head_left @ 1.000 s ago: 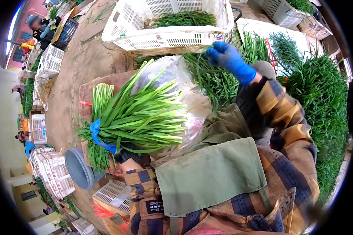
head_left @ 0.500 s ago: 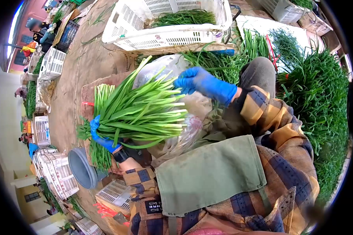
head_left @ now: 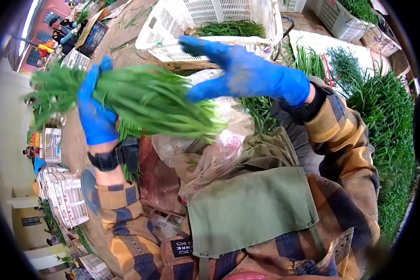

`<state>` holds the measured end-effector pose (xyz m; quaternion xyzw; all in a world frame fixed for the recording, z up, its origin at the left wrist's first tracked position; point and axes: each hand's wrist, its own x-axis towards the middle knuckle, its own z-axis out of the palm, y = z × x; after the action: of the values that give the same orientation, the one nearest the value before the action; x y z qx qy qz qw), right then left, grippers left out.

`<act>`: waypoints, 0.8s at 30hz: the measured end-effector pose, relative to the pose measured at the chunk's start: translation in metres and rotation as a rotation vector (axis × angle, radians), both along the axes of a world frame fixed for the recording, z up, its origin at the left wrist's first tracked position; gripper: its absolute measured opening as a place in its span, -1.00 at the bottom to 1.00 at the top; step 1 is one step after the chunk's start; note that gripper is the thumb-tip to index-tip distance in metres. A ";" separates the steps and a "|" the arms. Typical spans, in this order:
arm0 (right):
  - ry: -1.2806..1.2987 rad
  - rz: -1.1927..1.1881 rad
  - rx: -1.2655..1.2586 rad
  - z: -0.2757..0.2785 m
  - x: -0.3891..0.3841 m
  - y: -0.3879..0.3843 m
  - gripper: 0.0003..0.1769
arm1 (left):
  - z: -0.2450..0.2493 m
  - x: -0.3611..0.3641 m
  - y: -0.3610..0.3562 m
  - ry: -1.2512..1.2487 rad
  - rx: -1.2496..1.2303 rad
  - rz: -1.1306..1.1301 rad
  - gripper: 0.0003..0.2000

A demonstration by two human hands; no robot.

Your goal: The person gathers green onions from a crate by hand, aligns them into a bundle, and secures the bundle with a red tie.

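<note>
My left hand [head_left: 98, 105], in a blue glove, is wrapped round a thick bunch of garlic chives [head_left: 144, 95]. The leafy tips stick out to the left, and the pale cut ends point right toward my body's midline. My right hand [head_left: 254, 74], gloved in blue too, hovers just right of the bunch with thumb and fingers spread apart, holding nothing. Beneath the bunch lies a crumpled clear plastic bag [head_left: 231, 144], partly over a reddish board [head_left: 158, 179]. More chives lie on that board, mostly hidden behind my left wrist.
Ahead stands a white plastic crate [head_left: 210, 49] with some chives inside. A large heap of chives [head_left: 382, 126] fills the right side. A grey bucket [head_left: 89, 189] and white crates [head_left: 67, 198] stand at left. Another person [head_left: 65, 35] works far off at upper left.
My left hand has lifted the bunch up and turned it flatter, away from the board. My right hand has come up closer to the camera, its fingers spreading wide.
</note>
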<state>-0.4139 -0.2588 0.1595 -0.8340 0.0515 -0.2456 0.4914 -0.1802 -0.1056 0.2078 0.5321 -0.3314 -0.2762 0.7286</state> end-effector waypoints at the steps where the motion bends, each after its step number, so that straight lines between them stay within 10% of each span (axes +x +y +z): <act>1: 0.102 -0.063 -0.119 0.028 0.004 0.014 0.10 | 0.008 0.000 -0.015 -0.003 -0.025 -0.050 -0.63; 2: 0.007 -0.114 -0.249 0.035 0.017 0.019 0.20 | 0.011 0.003 -0.023 -0.678 -0.040 -0.096 -0.64; 5: -0.331 -0.369 -0.508 0.039 0.048 0.019 0.06 | 0.027 -0.005 -0.066 -1.229 -0.224 0.004 -0.60; 8: -0.185 -0.453 -0.445 0.053 0.051 -0.009 0.23 | 0.055 -0.045 -0.080 -0.794 -0.120 -0.190 -0.70; 11: 0.012 -0.425 -0.442 0.061 0.048 -0.035 -0.07 | 0.055 -0.054 -0.086 -0.717 -0.136 -0.224 -0.68; 19: 0.213 0.436 0.108 0.078 0.006 -0.034 -0.25 | -0.006 -0.004 -0.067 -0.067 -0.135 -0.866 -0.50; 24: 0.502 0.659 0.232 0.059 0.017 -0.020 -0.21 | -0.017 -0.064 -0.063 0.144 -0.143 -0.776 -0.49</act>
<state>-0.3965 -0.2786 0.2183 -0.7790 -0.0725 0.1426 0.6063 -0.2439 -0.1687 0.1913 0.2947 -0.4740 -0.5437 0.6267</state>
